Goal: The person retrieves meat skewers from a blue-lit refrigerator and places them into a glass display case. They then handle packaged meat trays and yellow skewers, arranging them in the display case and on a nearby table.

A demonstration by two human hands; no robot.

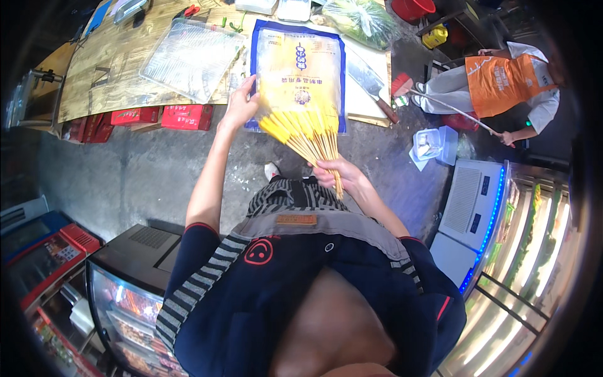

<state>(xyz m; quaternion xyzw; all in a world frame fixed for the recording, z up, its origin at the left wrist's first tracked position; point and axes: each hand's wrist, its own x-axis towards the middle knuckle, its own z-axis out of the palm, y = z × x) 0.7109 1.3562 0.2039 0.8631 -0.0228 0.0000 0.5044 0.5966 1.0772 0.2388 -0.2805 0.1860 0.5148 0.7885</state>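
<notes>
My right hand (pixel 340 174) grips a bunch of thin wooden skewers (pixel 325 150) by their bare ends. Their yellow food-covered ends (pixel 301 123) fan out over the near end of a clear plastic bag (pixel 278 61) with a blue border and printed writing. Whether those tips are inside the bag or on top of it, I cannot tell. At the bag's left edge, my left hand (pixel 242 104) holds the side with thumb and fingers. The bag lies on the wooden table (pixel 113 70), partly over a white cutting board (pixel 365 101).
A cleaver (pixel 362 75) rests on the board, its handle past the edge. Left of the bag lies a clear plastic tray (pixel 188 59); bagged green vegetables (pixel 360 21) sit behind. Red boxes (pixel 186 117) are under the table. At right, a person in an orange apron (pixel 501 85) holds a broom (pixel 452 108).
</notes>
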